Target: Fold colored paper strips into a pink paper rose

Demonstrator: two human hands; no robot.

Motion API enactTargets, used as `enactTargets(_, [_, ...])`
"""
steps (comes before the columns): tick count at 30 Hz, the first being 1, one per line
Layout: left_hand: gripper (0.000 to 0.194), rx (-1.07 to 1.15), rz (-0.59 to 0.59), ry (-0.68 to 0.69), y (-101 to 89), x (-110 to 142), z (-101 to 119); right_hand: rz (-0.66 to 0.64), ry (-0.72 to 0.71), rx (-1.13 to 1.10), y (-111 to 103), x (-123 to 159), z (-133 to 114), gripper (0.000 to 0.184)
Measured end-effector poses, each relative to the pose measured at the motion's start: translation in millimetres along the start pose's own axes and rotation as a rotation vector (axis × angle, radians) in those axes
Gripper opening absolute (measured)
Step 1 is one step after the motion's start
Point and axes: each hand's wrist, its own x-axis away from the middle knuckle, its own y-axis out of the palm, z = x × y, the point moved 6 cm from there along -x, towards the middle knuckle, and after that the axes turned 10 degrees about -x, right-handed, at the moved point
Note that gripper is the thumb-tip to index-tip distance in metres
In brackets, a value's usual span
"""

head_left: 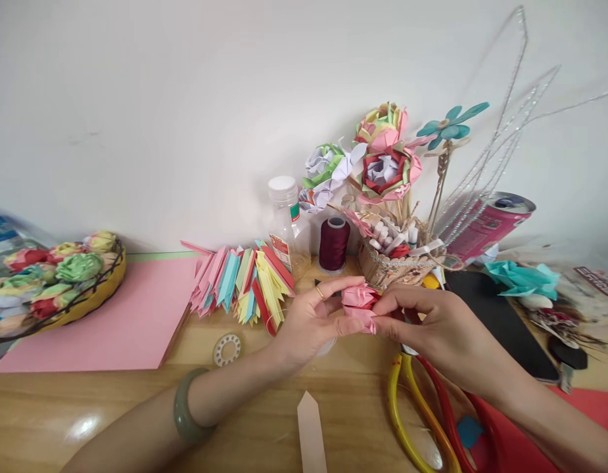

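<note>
Between both hands, above the middle of the wooden table, is a small folded pink paper flower point(359, 297) with some red inside. My left hand point(317, 315) grips it from the left, fingers over the top and thumb below. From the right, my right hand point(422, 318) pinches its edge between thumb and fingertips. Below the hands a pale pink pointed paper strip point(311, 430) lies flat on the table. Scissors with yellow and red handles point(407, 407) lie under my right forearm, their blades mostly hidden.
Folded paper strips point(242, 282), a clear jar point(296, 230) and a maroon thread spool point(334, 244) stand behind. A basket point(402, 266) holds paper flowers. On the left are pink sheets point(150, 315) and a yellow flower basket point(106, 289); a black phone-like slab point(501, 322) lies right.
</note>
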Motion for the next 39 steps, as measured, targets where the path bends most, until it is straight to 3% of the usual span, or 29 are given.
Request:
enactTargets(6, [0.047,-0.052,-0.012,0.005,-0.7,-0.4,0.2,0.011,0.016,-0.04,0.4,-1.2,2.1,0.023])
enactTargets(12, [0.053,0.003,-0.001,-0.058,-1.7,-0.5,-2.6,-0.084,-0.006,-0.06,-0.4,-2.5,2.6,0.018])
enactTargets(18, [0.048,-0.105,-0.011,-0.004,-1.1,0.4,-0.7,-0.013,0.025,0.021,2.2,-1.0,2.5,0.018])
enactTargets(23, [0.051,-0.095,-0.018,-0.038,-1.3,0.9,-1.1,0.005,0.042,0.005,2.5,-0.8,2.8,0.019])
enactTargets(31, [0.053,-0.021,-0.012,-0.08,-0.7,1.1,-1.7,-0.195,-0.003,-0.007,-2.1,-3.0,-4.1,0.019])
enactTargets(39, [0.052,-0.107,-0.01,-0.049,-1.6,1.2,-0.9,-0.106,0.036,0.057,0.4,0.1,-1.5,0.02])
